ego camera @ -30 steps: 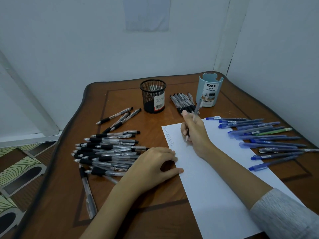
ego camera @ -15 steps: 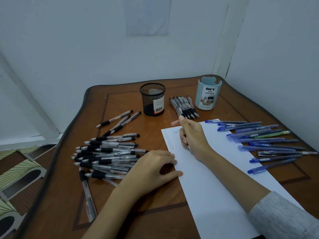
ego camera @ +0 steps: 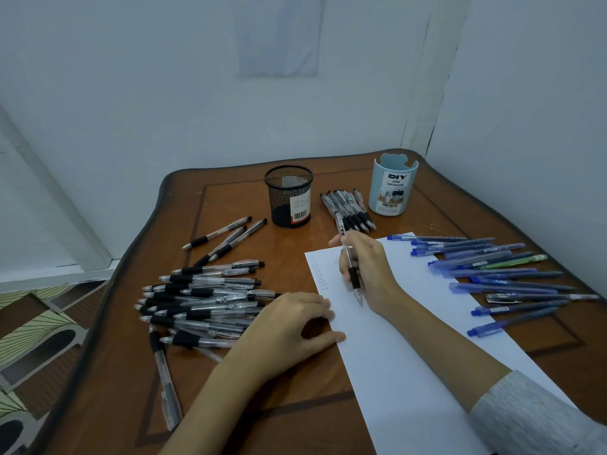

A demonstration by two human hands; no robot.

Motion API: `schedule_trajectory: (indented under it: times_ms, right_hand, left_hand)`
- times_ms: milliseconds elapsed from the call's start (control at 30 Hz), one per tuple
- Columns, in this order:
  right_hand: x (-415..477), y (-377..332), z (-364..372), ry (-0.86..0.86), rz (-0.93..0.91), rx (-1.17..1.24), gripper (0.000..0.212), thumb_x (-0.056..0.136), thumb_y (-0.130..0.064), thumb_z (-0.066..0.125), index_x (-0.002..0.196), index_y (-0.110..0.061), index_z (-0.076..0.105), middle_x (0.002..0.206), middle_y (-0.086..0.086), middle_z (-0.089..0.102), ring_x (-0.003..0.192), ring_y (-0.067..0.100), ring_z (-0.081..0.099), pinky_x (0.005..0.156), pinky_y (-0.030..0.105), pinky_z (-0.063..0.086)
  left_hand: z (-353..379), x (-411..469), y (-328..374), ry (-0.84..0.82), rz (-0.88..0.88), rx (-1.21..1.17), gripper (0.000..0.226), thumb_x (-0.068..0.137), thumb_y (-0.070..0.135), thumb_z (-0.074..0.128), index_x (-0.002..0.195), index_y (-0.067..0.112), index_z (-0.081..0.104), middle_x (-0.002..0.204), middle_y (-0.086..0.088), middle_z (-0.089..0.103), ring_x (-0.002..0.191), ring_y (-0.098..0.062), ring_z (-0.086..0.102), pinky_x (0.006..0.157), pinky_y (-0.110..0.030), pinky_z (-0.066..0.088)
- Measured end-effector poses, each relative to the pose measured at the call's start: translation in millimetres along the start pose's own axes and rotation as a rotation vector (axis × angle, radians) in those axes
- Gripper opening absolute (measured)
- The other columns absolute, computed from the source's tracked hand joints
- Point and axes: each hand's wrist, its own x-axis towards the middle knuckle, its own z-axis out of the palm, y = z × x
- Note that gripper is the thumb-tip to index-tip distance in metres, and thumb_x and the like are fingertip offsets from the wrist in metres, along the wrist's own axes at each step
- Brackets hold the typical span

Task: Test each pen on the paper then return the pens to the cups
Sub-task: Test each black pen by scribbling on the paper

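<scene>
At the paper's (ego camera: 410, 339) 9 o'clock edge, my left hand (ego camera: 289, 326) rests loosely curled, holding nothing, thumb on the sheet; right hand (ego camera: 371, 267) at 12 grips a black-grip pen (ego camera: 349, 267). Half a second ago it was mostly hidden in my fist, now it's tip-down beside the mark column (ego camera: 320, 272); contact unclear. Test stroke looks next. Cups: mesh cup (ego camera: 289, 195) at 11, blue cup (ego camera: 392, 188) at 1.

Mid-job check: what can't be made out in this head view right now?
Blue cup: head view, its own wall hides the inside.
Marks on the paper: head view, too small to read.
Pen in the right hand: head view, tip's contact with paper too small to tell.
</scene>
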Motion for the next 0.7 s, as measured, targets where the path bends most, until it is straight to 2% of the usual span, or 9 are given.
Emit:
schedule_trajectory:
  times_ms: [100, 267, 500, 700]
  right_hand:
    - [1, -3, -1, 0.021, 0.017, 0.035, 0.031, 0.099, -0.023, 0.037, 0.090, -0.009, 0.064, 0.041, -0.001, 0.044, 0.039, 0.007, 0.039, 0.051, 0.023, 0.035]
    - [-1, -4, -2, -0.006, 0.012, 0.047, 0.037, 0.102, -0.027, 0.034, 0.090, -0.008, 0.063, 0.038, -0.002, 0.040, 0.036, 0.007, 0.035, 0.042, 0.016, 0.033]
    - [-2, -5, -5, -0.001, 0.039, 0.036, 0.032, 0.097, -0.022, 0.039, 0.074, -0.010, 0.057, 0.037, -0.001, 0.040, 0.037, 0.009, 0.032, 0.046, 0.024, 0.031]
    - [7, -6, -12, -0.023, 0.093, 0.077, 0.033, 0.097, -0.019, 0.037, 0.099, -0.007, 0.067, 0.045, 0.000, 0.044, 0.041, 0.008, 0.036, 0.040, 0.021, 0.031]
  left_hand:
    - [1, 0, -1, -0.002, -0.004, 0.003, 0.047, 0.087, 0.051, 0.056, 0.120, 0.020, 0.064, 0.129, 0.008, 0.059, 0.120, 0.000, 0.048, 0.090, 0.006, 0.019]
    - [2, 0, -3, -0.012, -0.011, 0.006, 0.048, 0.086, 0.054, 0.053, 0.123, 0.024, 0.062, 0.133, 0.011, 0.055, 0.122, 0.003, 0.045, 0.091, 0.005, 0.018]
    - [2, 1, -3, -0.017, -0.013, 0.003, 0.048, 0.087, 0.054, 0.053, 0.124, 0.025, 0.061, 0.133, 0.012, 0.055, 0.123, 0.003, 0.045, 0.092, 0.004, 0.018]
    - [2, 0, -3, -0.005, -0.006, 0.001, 0.047, 0.087, 0.053, 0.054, 0.123, 0.024, 0.062, 0.132, 0.011, 0.055, 0.122, 0.003, 0.046, 0.092, 0.004, 0.018]
